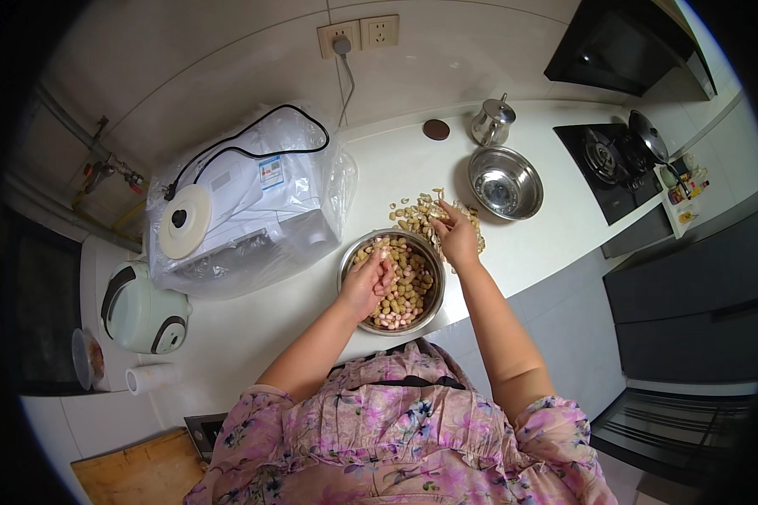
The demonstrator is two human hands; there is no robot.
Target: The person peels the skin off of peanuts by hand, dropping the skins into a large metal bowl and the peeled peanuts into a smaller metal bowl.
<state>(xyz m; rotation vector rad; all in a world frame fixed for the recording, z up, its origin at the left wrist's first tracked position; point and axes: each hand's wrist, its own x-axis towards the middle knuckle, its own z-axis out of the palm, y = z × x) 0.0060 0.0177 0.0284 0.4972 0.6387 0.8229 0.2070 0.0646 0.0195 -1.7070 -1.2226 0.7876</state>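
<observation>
A stainless steel bowl (439,297) filled with unshelled peanuts (410,287) and pink shelled kernels (393,320) stands at the counter's front edge. Above it is my left hand (367,285), its fingertips closed on what looks like a peanut (383,252); the curled fingers partly hide it. My right hand (458,237) is over a heap of peanut shells (417,216) just beyond the bowl to the right, thumb and forefinger apart. Whether anything small is between those fingers is unclear.
An empty steel bowl (505,183), a steel pot (493,121) and a brown round lid (436,130) stand farther back. A plastic-covered white appliance (259,208) with a black cord is at left, near a rice cooker (144,309). The gas hob (606,164) lies right.
</observation>
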